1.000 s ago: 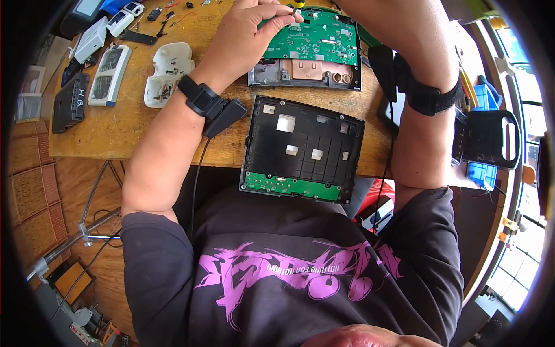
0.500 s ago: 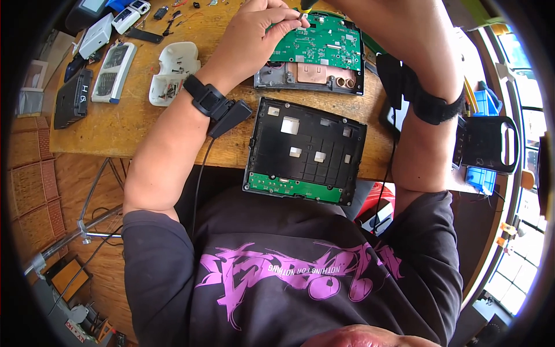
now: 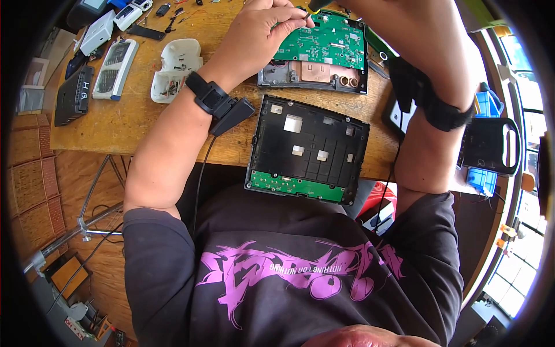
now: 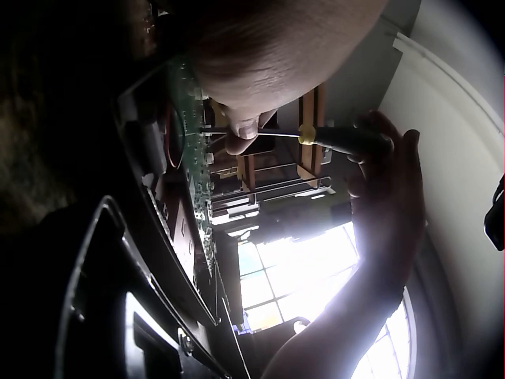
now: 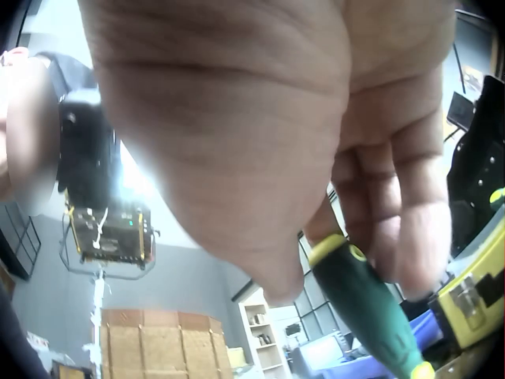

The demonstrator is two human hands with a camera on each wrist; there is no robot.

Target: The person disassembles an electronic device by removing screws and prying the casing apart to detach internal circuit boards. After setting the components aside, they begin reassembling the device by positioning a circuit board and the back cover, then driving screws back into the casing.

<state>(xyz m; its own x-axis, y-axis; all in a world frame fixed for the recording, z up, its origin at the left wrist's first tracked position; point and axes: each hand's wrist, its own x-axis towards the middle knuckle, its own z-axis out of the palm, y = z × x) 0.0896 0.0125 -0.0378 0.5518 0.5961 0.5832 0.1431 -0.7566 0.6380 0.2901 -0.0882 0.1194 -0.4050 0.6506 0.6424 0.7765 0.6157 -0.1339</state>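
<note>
My left hand (image 3: 254, 29) is low over a green circuit board (image 3: 332, 43) seated in a dark casing. Its thumb and finger pinch the thin metal shaft of a screwdriver (image 4: 280, 134) close to the tip, which points at the board. Raised behind, my right hand (image 4: 394, 197) holds the screwdriver's green and yellow handle (image 5: 363, 308) with its fingertips and thumb. In the head view most of that hand is cut off by the top edge. Nearer my body lies a black plastic housing cover (image 3: 309, 139) with a narrow green board (image 3: 300, 186) along its near side.
Left of my forearm stands a white tray (image 3: 159, 89) of loose screws. Beyond it lie a white-framed device (image 3: 114, 69) and a black box (image 3: 75, 95). At the right are a black case (image 3: 491, 147) and blue bins (image 3: 481, 179). Cables trail from both wrist cameras.
The right forearm and its wrist strap have turned and shifted slightly right. The left hand keeps its pinch over the board, and the whole head view has drifted a little.
</note>
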